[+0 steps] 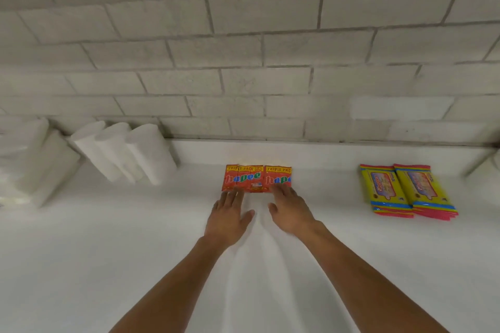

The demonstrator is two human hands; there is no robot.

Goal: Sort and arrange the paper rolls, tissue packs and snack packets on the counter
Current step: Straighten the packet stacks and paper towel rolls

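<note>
While both arms reach forward, the left hand [228, 213] and right hand [290, 211] lie flat, fingers straight, touching red packs [257, 178] on the desk [108, 251], gripping nothing.

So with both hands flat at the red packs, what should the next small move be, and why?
Probably a gentle push toward the wall to square them up. The left hand and right hand lie with straight fingers at the near edge of the two red packs, which sit side by side but look slightly uneven, while the yellow packets already form a neat pair.
</note>
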